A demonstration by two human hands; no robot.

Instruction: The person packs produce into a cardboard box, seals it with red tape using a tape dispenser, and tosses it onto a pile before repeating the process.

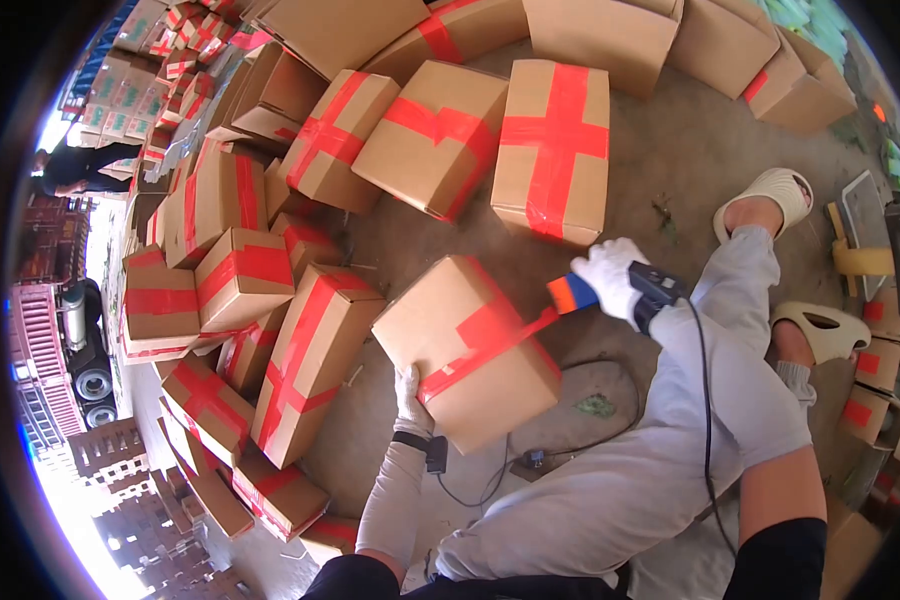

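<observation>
A cardboard box [470, 355] is tilted in front of my knees, with red tape across its upper face. My left hand [410, 402], in a white glove, grips the box's near-left edge, its thumb on the top face; the other fingers are partly hidden. In my gloved right hand [613, 280] is a blue and orange tape dispenser [574, 294], apart from the box on its right. A strip of red tape [540, 322] runs from the dispenser to the box.
Taped boxes [555, 145] stand ahead, and a pile of boxes [305, 360] rises on the left. Open boxes [725, 45] line the back. A black cable [707, 400] hangs along my right leg. A person [85, 168] and a truck [55, 330] are at far left.
</observation>
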